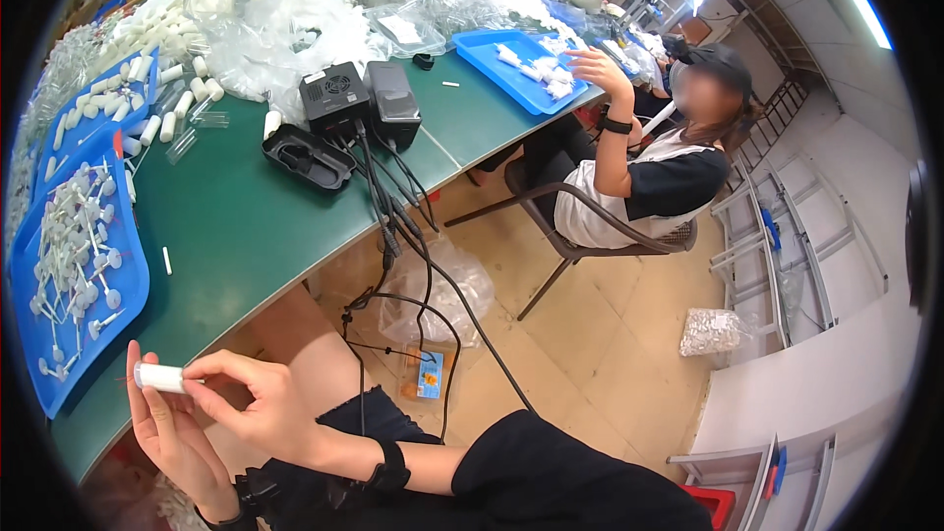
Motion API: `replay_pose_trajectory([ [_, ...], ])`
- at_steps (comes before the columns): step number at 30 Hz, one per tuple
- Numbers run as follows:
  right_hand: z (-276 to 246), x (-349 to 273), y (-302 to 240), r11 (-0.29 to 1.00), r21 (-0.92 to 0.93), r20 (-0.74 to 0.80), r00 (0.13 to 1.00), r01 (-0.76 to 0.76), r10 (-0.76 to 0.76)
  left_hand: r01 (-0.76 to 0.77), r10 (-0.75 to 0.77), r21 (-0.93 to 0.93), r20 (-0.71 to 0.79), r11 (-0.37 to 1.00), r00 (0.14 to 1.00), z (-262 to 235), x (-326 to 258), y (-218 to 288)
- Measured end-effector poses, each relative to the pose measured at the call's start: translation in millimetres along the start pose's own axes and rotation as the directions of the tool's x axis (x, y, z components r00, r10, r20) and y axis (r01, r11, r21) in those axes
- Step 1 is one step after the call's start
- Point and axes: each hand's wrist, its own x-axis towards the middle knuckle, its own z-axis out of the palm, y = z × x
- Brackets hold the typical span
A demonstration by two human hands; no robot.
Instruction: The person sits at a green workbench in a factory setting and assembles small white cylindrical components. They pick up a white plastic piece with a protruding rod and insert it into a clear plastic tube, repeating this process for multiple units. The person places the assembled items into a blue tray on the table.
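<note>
Black wristband (390, 467), dark frayed shorts (393, 423), bare forearms.

I see my left hand (172, 428) and right hand (258, 403) pinching a small white tube (160, 378) beside the green counter (246, 226).

The worktop (246, 226) is plain dark green. On it lie bright blue trays: one (133, 285) holds white stemmed parts, another (492, 59) white pieces. A small tube (159, 378) is white. The two box-shaped devices (334, 98) and their cables (413, 236) are black. Heaped plastic bags (295, 10) are clear. The floor (590, 334) is tan. A co-worker's top (649, 187) is black and white.
</note>
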Motion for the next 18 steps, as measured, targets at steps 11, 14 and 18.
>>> replay_pose_trajectory([
  [11,-9.3,1.2,-14.3,0.997,0.021,0.244,0.967,-0.078,0.070,-0.311,0.311,0.002,-0.038,0.950,0.950,-95.0,-10.8,25.4],
  [14,-27.6,10.6,-8.9,0.980,-0.158,0.195,0.977,0.120,-0.088,-0.270,0.295,0.148,-0.189,0.951,0.937,-158.2,-32.2,20.8],
  [18,-52.1,42.0,-8.9,0.772,-0.481,0.085,0.898,0.417,-0.432,-0.056,0.181,0.302,-0.404,0.952,0.897,-222.4,-53.3,12.7],
])
